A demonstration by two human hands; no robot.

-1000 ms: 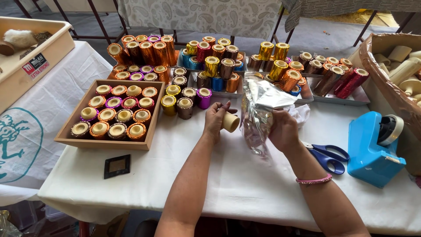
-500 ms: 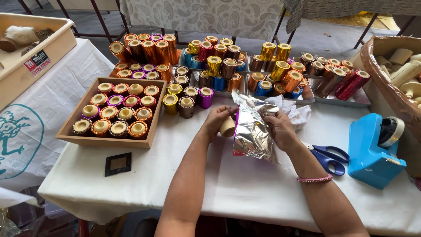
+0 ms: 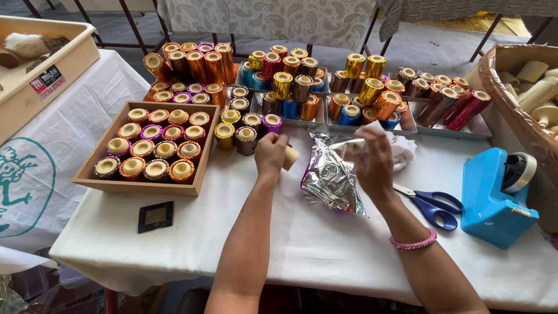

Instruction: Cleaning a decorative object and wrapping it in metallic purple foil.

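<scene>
At the far left a cream plastic crate point(image 3: 35, 75) sits on a white cloth, and near it on the counter point(image 3: 314, 250) lies a small black square frame point(image 3: 155, 217). Beside that stands a wooden tray point(image 3: 92, 157) packed with short foil-wrapped cups in orange, purple and gold. Behind it and along the back, metal trays point(image 3: 407, 123) carry more foil-wrapped cylinders, upright or tilted. The left hand point(image 3: 270, 156) has its grip closed around a bare cream cylinder point(image 3: 290, 157), held just above the counter, close to the loose wrapped cups in front of the wooden tray. Just to its right a crumpled sheet of silver foil point(image 3: 331, 174) with a pink underside rests on the counter. The right hand point(image 3: 374, 164) pinches the sheet's upper edge between its fingertips, grip closed on the foil. Beyond it lie blue-handled scissors point(image 3: 433, 206), then a blue tape dispenser point(image 3: 494, 195), and at the far right a lined basket point(image 3: 500, 72) of bare cream cylinders
</scene>
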